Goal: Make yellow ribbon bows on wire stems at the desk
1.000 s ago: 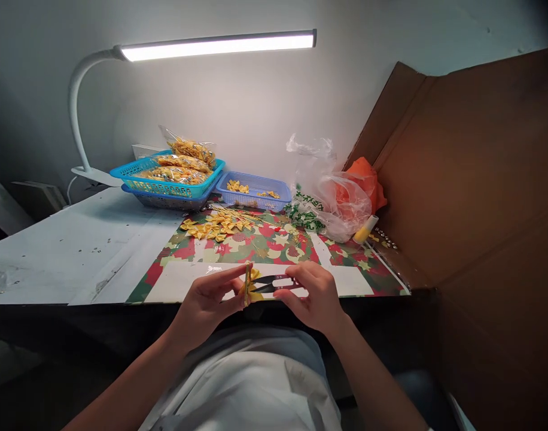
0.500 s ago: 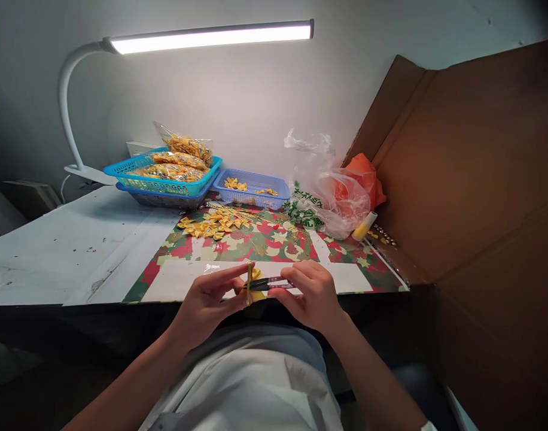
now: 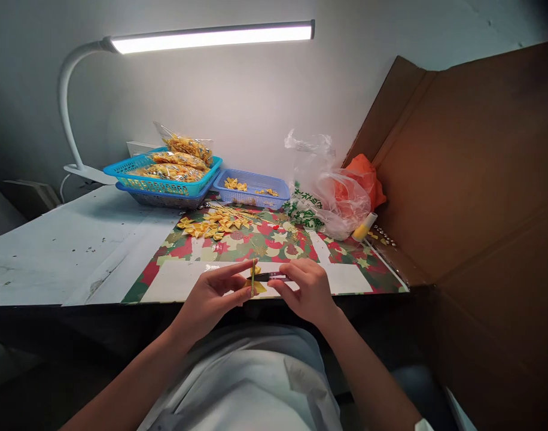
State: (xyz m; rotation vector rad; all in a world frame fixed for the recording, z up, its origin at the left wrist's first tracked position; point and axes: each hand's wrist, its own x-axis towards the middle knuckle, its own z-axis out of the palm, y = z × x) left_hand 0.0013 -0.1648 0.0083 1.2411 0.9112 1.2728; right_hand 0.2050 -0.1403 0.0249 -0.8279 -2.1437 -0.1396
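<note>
In front of my lap, my left hand (image 3: 215, 294) pinches a yellow ribbon bow (image 3: 255, 287) with a thin gold-green cord (image 3: 253, 276) running upright between thumb and forefinger. My right hand (image 3: 307, 290) is closed around small thread snips (image 3: 274, 276) with dark blades and a purplish handle. The blades point left, and their tips meet the bow beside the cord; whether they touch the cord I cannot tell. Beyond my hands, a pile of yellow bows (image 3: 215, 222) lies on the patterned sheet (image 3: 278, 244).
At the back left, a turquoise basket (image 3: 166, 187) of bagged yellow pieces sits on a darker basket. A lilac basket (image 3: 256, 196) holds a few bows. Plastic bags (image 3: 332, 200), a yellow-white tube (image 3: 364, 226) and a cardboard wall (image 3: 475, 167) stand right. A lamp (image 3: 211, 37) shines above.
My left hand has tipped a little, shifting the cord and bow slightly right. The snips have turned slightly, and their blades look closer together than before.
</note>
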